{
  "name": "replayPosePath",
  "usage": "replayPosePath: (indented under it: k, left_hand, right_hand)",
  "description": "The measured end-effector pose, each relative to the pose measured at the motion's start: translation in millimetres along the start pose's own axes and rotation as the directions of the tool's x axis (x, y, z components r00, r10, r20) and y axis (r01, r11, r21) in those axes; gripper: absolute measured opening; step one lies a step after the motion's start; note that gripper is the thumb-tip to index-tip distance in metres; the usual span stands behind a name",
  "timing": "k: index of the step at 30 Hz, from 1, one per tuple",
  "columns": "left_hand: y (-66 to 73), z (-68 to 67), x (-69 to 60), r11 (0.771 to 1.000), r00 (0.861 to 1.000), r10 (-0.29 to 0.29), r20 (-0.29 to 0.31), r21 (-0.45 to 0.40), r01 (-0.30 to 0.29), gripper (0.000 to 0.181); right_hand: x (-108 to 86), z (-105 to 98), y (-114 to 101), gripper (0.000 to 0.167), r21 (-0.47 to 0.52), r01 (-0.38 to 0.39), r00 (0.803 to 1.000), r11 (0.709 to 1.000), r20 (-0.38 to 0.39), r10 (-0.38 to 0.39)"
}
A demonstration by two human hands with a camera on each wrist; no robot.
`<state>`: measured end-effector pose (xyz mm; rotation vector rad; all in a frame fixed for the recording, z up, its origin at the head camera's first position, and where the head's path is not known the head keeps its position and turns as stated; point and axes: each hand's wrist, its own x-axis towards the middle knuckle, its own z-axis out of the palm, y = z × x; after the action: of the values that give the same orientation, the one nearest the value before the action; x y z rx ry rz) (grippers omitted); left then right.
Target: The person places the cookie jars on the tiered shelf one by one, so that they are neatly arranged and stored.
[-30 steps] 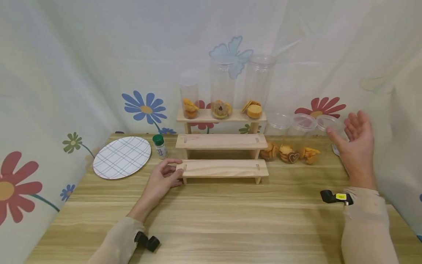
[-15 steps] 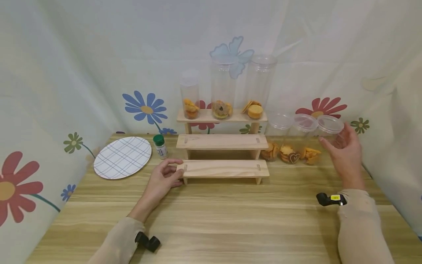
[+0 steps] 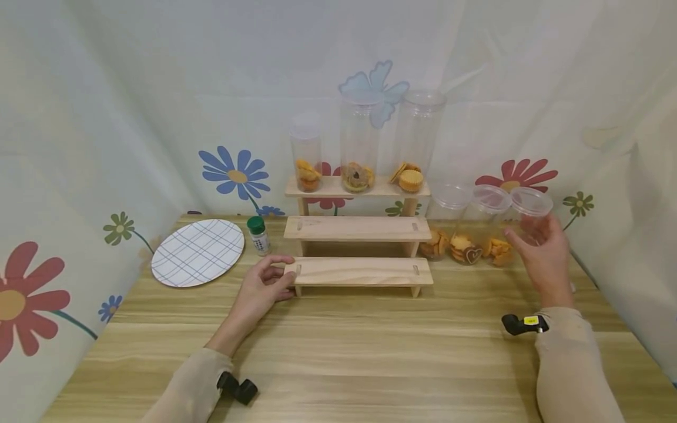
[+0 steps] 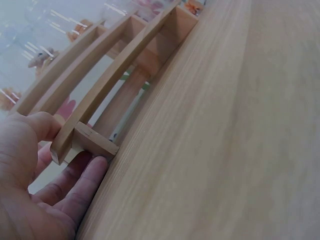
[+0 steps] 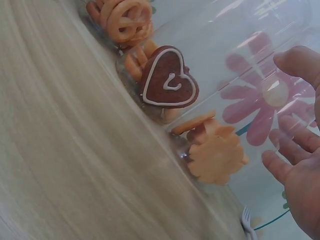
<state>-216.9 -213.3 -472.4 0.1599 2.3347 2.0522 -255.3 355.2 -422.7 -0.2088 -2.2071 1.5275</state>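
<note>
My left hand (image 3: 264,283) grips the left end of the bottom tier of a three-step wooden display stand (image 3: 359,270); in the left wrist view its fingers (image 4: 90,182) reach to the end support under the board. At the right, my right hand (image 3: 547,258) curves round the rightmost clear lidded jar (image 3: 531,202). That jar holds scalloped yellow cookies (image 5: 217,155). Close beside it stand two similar jars, one with a brown heart cookie (image 5: 170,77) in front and one with pretzel-shaped cookies (image 5: 130,22).
Three taller clear jars (image 3: 359,141) with cookies stand on the top tier. Left of the stand are a green-capped shaker bottle (image 3: 259,235) and a white checked plate (image 3: 198,252). A fork (image 5: 246,222) lies near the right jar. A flowered curtain (image 3: 158,88) hangs behind the table.
The right hand has come leftward and down from beside the jars to round the rightmost jar. That jar stands where it was. The left hand keeps its grip on the stand.
</note>
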Motion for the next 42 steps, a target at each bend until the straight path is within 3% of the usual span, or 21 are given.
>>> replayPosePath:
  k: [6,15,30,42]
  left_hand:
    - [1.3,0.0,1.2,1.000,1.000,0.003,0.001,0.003,-0.003,0.039]
    - [0.9,1.8,0.9,1.000,1.000,-0.009,-0.012,0.011,0.009,0.037]
    - [0.4,0.2,0.7,1.000,1.000,-0.015,-0.011,0.010,0.015,0.038]
    - [2.4,1.1,-0.1,1.000,1.000,-0.023,-0.013,0.008,0.023,0.038]
  right_hand:
    - [-0.1,3,5,0.066,-0.044,-0.027,1.000,0.999,0.002,0.028]
    - [0.3,7,14,0.072,-0.079,-0.020,1.000,0.997,0.011,0.021]
    - [-0.2,7,22,0.088,-0.098,-0.004,0.998,0.995,0.064,0.010]
    - [-4.5,3,16,0.089,-0.059,-0.015,0.999,0.998,0.041,0.017]
